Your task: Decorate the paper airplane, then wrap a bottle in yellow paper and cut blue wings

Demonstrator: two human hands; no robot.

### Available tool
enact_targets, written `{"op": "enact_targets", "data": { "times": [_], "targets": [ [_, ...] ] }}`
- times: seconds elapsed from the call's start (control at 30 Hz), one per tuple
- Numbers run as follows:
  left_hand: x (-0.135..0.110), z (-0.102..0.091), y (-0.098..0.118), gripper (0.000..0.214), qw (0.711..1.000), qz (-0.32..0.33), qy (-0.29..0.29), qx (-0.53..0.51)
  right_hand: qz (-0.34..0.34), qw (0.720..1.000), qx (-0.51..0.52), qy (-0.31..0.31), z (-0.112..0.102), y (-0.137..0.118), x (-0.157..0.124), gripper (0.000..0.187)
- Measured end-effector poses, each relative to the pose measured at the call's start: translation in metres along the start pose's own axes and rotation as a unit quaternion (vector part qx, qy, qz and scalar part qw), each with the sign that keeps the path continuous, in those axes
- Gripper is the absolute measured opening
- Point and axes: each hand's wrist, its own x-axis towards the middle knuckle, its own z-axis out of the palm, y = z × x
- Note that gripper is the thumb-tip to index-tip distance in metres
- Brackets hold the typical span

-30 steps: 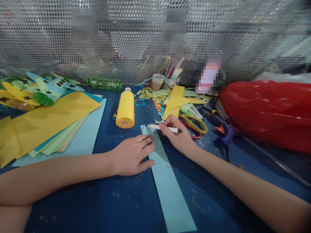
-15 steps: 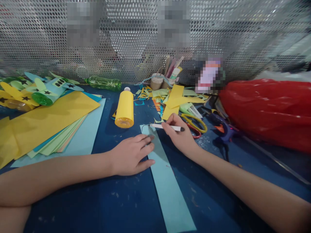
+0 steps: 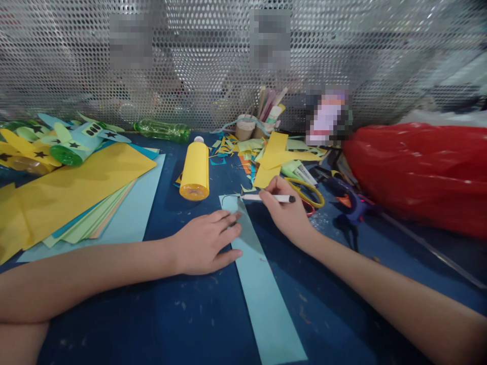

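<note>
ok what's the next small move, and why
Perhaps curve the marker down the right side of the blue strip: the black line bends from the left side along the far end, the tip is near the far right corner, and the left hand rests on the strip.

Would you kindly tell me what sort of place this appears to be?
Probably a craft workspace: the right hand holds a marker at a light blue paper strip, with coloured paper scraps and a yellow-wrapped bottle beyond.
</note>
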Motion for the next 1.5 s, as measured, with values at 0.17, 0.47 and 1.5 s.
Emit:
{"op": "enact_targets", "data": {
  "times": [0.17, 0.47, 1.5],
  "targets": [
    [-0.0002, 0.0007, -0.0004, 0.051, 1.000, 0.000, 0.003, 0.000, 0.003, 1.000, 0.004, 0.005, -0.0015, 0.0018, 0.0008, 0.023],
    [0.0002, -0.0004, -0.0008, 0.050, 1.000, -0.001, 0.000, -0.010, -0.033, 0.999, -0.006, 0.015, -0.0044, -0.0016, 0.0012, 0.023],
    [0.0002, -0.0009, 0.0007, 0.055, 0.999, 0.035, 0.029, 0.006, 0.063, 0.967, 0.177, -0.171, 0.0021, -0.0024, 0.0009, 0.029]
  ]
}}
